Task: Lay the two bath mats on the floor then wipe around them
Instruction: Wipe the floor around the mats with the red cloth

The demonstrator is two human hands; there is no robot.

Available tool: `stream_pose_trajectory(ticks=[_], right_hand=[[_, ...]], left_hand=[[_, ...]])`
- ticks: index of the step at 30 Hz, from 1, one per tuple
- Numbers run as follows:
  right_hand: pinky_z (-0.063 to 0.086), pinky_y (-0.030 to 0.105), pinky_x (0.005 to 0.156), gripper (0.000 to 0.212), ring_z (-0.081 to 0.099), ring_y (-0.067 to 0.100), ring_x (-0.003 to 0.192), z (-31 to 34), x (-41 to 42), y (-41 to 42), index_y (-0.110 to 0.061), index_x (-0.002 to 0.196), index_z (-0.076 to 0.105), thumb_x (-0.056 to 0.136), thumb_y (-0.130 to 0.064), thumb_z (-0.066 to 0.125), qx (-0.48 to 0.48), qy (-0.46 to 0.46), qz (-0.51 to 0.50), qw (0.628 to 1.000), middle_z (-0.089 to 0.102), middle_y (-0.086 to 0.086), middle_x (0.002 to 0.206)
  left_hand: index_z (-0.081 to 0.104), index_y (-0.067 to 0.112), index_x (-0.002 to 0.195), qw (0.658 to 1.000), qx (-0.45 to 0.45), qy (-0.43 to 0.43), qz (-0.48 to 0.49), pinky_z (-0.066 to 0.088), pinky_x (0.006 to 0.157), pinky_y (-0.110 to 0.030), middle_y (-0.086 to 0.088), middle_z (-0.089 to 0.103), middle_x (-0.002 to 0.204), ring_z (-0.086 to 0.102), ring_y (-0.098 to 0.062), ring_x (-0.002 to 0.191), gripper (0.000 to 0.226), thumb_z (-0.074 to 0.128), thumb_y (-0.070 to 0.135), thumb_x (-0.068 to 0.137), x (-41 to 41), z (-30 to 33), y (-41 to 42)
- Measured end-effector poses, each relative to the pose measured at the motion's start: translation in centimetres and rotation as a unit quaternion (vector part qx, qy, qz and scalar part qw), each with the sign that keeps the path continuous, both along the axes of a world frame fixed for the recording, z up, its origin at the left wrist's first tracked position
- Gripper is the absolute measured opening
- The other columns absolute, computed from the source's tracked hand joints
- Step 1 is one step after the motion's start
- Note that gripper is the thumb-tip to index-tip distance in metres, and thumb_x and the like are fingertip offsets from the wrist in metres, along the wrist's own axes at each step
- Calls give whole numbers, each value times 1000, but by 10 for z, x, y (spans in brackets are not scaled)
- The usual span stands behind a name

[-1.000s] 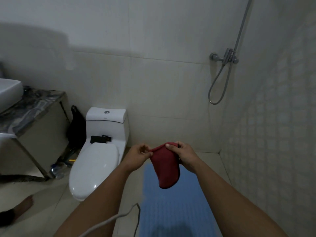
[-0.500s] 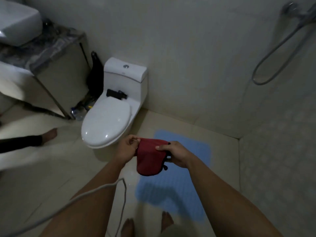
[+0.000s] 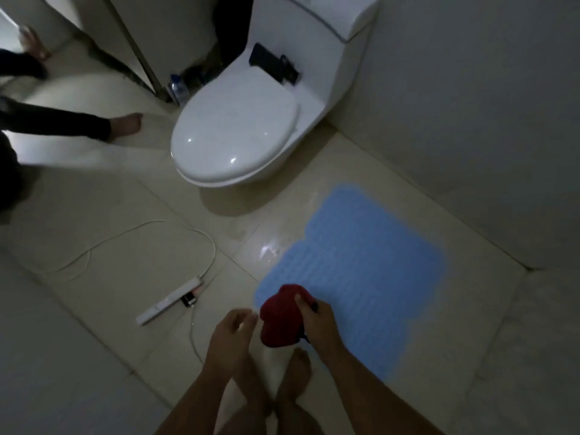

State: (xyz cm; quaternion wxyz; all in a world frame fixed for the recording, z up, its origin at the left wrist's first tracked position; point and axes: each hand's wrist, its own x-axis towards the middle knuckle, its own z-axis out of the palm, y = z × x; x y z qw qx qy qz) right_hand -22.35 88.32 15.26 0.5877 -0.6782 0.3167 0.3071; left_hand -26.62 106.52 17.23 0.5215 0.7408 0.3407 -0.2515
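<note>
Blue mat (image 3: 361, 271) lies flat on the floor beside the toilet (image 3: 244, 133). Only this one mat shows. Right hand (image 3: 317, 321) grips a red cloth (image 3: 279, 318); left hand (image 3: 229, 334) hangs loose, empty. Wiping looks not yet begun.

Right hand (image 3: 317, 321) gripping red cloth (image 3: 281, 318), blue mat (image 3: 361, 271), toilet (image 3: 251, 127)
</note>
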Motion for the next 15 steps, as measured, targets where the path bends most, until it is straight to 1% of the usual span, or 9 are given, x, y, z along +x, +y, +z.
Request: stream_pose_trajectory(ticks=[2, 4, 5, 8, 10, 12, 13, 14, 15], right_hand=[[60, 43, 92, 18, 72, 17, 101, -57, 4, 3, -24, 101, 75, 101, -33, 60, 12, 18, -36, 999, 77, -1, 104], [59, 52, 91, 22, 72, 27, 103, -135, 18, 8, -16, 110, 73, 101, -30, 60, 31, 53, -117, 991, 76, 9, 109], [59, 54, 88, 24, 72, 32, 103, -171, 26, 9, -12, 113, 72, 101, -28, 59, 47, 70, -161, 983, 75, 13, 109], [59, 57, 87, 34, 69, 39, 105, -280, 65, 4, -4, 122, 67, 101, -31, 59, 39, 76, -213, 973, 71, 19, 115], [57, 57, 90, 35, 69, 38, 106, -364, 103, -2, -2, 118, 68, 100, -31, 61, -19, 39, -181, 983, 70, 21, 118], [58, 39, 85, 22, 69, 32, 101, -413, 150, -9, -10, 107, 71, 100, -29, 62, -106, -36, -85, 990, 72, 17, 113], [56, 29, 75, 19, 70, 29, 95, -437, 172, -13, -12, 101, 70, 101, -28, 60, -158, -79, -15, 984, 73, 14, 103], [52, 25, 67, 23, 69, 27, 87, -452, 194, -17, -11, 95, 69, 102, -29, 57, -207, -121, 58, 969, 72, 14, 93], [48, 26, 63, 29, 67, 25, 79, -466, 213, -19, -8, 94, 69, 103, -31, 53, -242, -167, 123, 948, 70, 14, 85]], left_hand=[[72, 33, 93, 999, -1, 44, 10, 53, 81, -32, 8, 76, 95, 71, -16, 96, 7, 70, 29, 97, -9, -59, 3], [72, 38, 94, 997, 9, 78, 2, 53, 83, -33, 8, 75, 100, 71, -19, 98, 7, 71, 32, 96, -11, -134, 5], [72, 37, 101, 996, 17, 88, -17, 51, 84, -31, 7, 73, 107, 69, -18, 101, 6, 71, 34, 96, -9, -169, 5], [64, 29, 129, 992, 63, 78, -76, 48, 97, -29, 4, 64, 131, 59, -12, 108, 31, 64, 38, 99, 3, -278, 3], [58, 30, 136, 984, 104, 50, -138, 46, 103, -34, 3, 59, 138, 56, -17, 118, 37, 61, 39, 100, 8, -362, 5], [52, 31, 141, 970, 143, 25, -194, 43, 107, -39, 2, 55, 143, 46, -23, 135, 42, 58, 39, 101, 16, -422, 6], [51, 31, 143, 962, 167, 14, -214, 43, 108, -42, 2, 53, 145, 42, -24, 139, 45, 58, 39, 100, 15, -453, 7], [51, 29, 144, 953, 192, 6, -235, 44, 108, -44, 0, 52, 147, 41, -26, 141, 48, 59, 39, 98, 14, -475, 8], [54, 27, 143, 941, 218, -8, -258, 47, 104, -47, -3, 53, 146, 43, -29, 140, 51, 62, 40, 94, 15, -499, 11]])
